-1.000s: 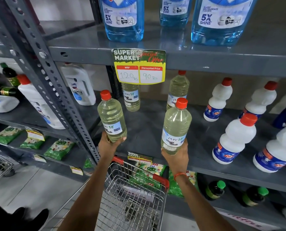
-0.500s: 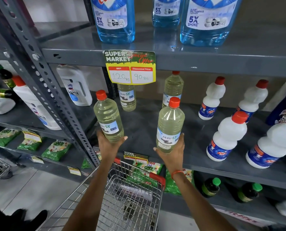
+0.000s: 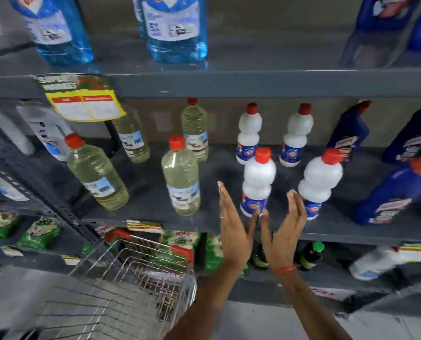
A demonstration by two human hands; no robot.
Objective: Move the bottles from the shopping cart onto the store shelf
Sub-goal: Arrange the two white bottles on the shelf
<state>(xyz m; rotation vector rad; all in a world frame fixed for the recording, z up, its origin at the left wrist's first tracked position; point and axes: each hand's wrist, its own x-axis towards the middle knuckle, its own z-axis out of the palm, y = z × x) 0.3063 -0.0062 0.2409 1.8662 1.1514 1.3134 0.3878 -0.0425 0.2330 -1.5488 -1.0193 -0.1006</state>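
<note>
Both hands are empty with fingers spread: the left hand and right hand are raised palm to palm either side of a white bottle at the front of the grey shelf, neither clearly touching it (motion blur hides the fingertips). Two red-capped pale yellow bottles stand on the same shelf to the left, nobody holding them, above the wire shopping cart

Head view looks forward-down, close to the shelf.
</note>
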